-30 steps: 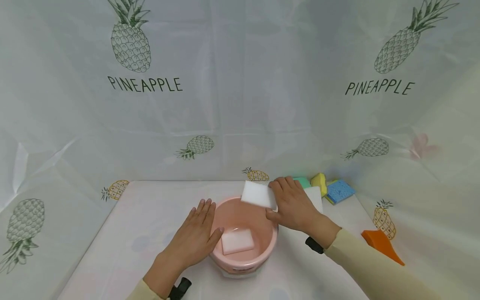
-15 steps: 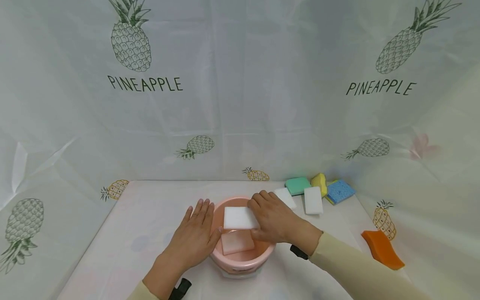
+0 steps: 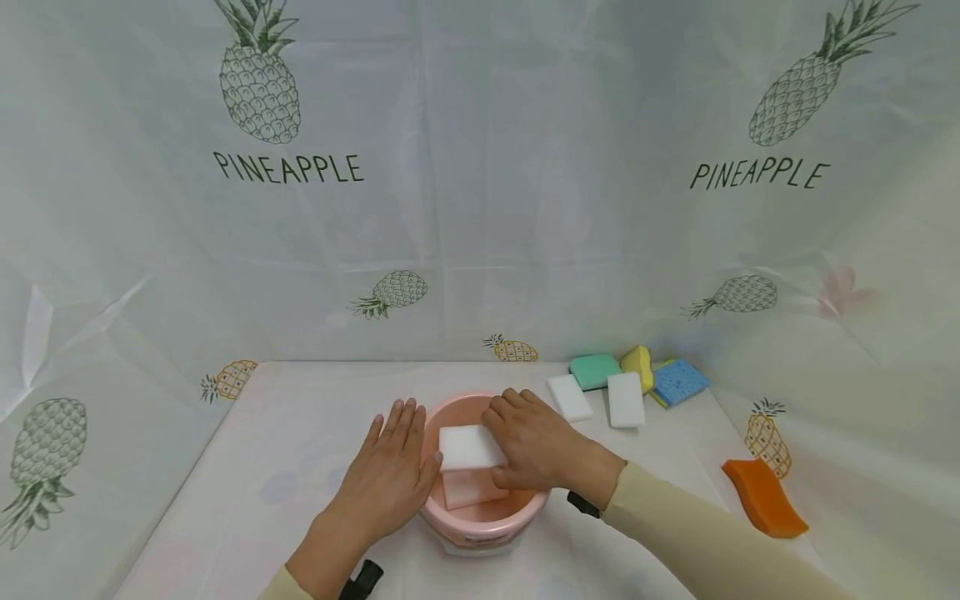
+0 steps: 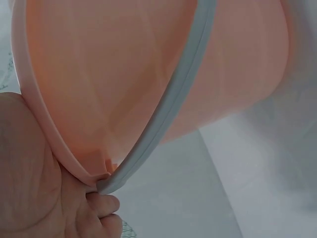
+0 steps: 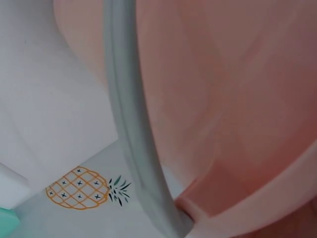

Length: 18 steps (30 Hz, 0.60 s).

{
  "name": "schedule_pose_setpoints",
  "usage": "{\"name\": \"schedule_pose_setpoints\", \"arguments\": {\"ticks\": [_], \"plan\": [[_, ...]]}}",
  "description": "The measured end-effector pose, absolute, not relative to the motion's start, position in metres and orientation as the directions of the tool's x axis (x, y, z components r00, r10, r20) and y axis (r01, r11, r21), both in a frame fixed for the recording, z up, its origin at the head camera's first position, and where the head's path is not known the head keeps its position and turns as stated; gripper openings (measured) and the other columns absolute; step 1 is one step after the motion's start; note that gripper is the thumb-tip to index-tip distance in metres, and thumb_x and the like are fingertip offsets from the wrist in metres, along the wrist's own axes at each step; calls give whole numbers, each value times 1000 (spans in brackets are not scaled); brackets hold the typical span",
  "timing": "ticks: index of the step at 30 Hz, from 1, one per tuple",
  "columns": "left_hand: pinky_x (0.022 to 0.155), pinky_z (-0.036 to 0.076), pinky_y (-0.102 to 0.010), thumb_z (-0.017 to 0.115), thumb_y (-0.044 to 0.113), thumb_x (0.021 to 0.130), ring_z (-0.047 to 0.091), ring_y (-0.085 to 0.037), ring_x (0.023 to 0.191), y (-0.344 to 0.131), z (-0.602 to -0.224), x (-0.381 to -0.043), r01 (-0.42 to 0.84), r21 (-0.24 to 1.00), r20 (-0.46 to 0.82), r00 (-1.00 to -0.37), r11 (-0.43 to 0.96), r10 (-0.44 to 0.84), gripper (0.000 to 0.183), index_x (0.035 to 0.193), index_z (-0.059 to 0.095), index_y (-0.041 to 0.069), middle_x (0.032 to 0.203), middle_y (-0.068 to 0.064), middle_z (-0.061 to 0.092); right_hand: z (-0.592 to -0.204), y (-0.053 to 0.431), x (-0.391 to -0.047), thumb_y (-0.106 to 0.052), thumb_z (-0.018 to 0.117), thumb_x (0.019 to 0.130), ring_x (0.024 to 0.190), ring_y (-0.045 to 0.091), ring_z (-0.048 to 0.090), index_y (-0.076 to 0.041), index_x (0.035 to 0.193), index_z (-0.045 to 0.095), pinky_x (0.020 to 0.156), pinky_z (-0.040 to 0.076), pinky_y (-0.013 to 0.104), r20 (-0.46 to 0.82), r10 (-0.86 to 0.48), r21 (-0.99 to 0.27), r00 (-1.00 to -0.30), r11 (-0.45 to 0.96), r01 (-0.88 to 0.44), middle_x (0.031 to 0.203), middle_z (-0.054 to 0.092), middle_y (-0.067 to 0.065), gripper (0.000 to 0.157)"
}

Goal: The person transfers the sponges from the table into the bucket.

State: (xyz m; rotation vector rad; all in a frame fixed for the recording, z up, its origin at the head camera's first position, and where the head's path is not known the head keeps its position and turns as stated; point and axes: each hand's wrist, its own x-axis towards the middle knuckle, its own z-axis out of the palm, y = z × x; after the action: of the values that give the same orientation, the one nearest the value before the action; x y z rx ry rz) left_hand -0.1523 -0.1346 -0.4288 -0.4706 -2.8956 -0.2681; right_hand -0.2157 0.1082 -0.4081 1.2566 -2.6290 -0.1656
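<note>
A pink bucket [image 3: 483,531] stands on the table in the middle of the head view, with a grey handle [image 4: 173,101] hanging down its side in both wrist views. My right hand [image 3: 536,442] grips a white sponge block [image 3: 465,448] by its right end, within the bucket's opening. Partly hidden beneath it, another white sponge block [image 3: 471,492] lies inside the bucket. My left hand [image 3: 390,475] rests against the bucket's left rim, its fingers straight and thumb over the edge. The right hand itself is out of sight in the right wrist view.
Right of the bucket lie two white sponge blocks [image 3: 627,401], a green sponge [image 3: 596,372], a yellow sponge [image 3: 637,368] and a blue sponge [image 3: 679,382]. An orange sponge [image 3: 765,498] lies near the right edge. Behind the table hangs a pineapple-print sheet [image 3: 480,208].
My right hand has carried the white sponge block left and down, from above the right rim into the bucket's opening. The left hand has hardly moved.
</note>
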Motion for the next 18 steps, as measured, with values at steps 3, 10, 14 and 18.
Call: {"name": "schedule_pose_setpoints", "arguments": {"ticks": [3, 10, 14, 18], "plan": [[120, 20, -54, 38, 46, 102, 22, -34, 149, -134, -429, -152, 330, 157, 211, -932, 931, 295, 68, 151, 31, -2, 158, -20, 27, -408, 107, -216, -53, 67, 75, 96, 15, 46, -18, 109, 54, 82, 39, 32, 125, -786, 241, -605, 616, -750, 107, 56, -3, 51], [120, 20, -53, 39, 46, 102, 22, -34, 149, -134, -430, -152, 329, 178, 212, -933, 927, 291, 68, 151, 31, -2, 158, -20, 28, -410, 105, -216, -59, 69, 74, 94, 16, 45, -18, 107, 54, 79, 36, 32, 87, -785, 300, -613, 607, -736, 103, 55, -4, 54], [120, 21, -53, 39, 45, 102, 21, -33, 149, -134, -430, -152, 331, 175, 219, -931, 927, 291, 68, 151, 32, -2, 158, -20, 28, -411, 104, -217, -59, 69, 74, 93, 17, 45, -18, 106, 56, 77, 35, 32, 90, -791, 318, -605, 599, -735, 102, 56, -4, 54], [120, 22, -53, 40, 46, 102, 20, -33, 149, -134, -430, -152, 336, 174, 219, -930, 926, 296, 69, 150, 31, -3, 158, -21, 28, -411, 105, -216, -57, 67, 76, 91, 17, 44, -17, 105, 57, 75, 34, 32, 101, -796, 331, -597, 593, -734, 99, 55, -4, 51]]}}
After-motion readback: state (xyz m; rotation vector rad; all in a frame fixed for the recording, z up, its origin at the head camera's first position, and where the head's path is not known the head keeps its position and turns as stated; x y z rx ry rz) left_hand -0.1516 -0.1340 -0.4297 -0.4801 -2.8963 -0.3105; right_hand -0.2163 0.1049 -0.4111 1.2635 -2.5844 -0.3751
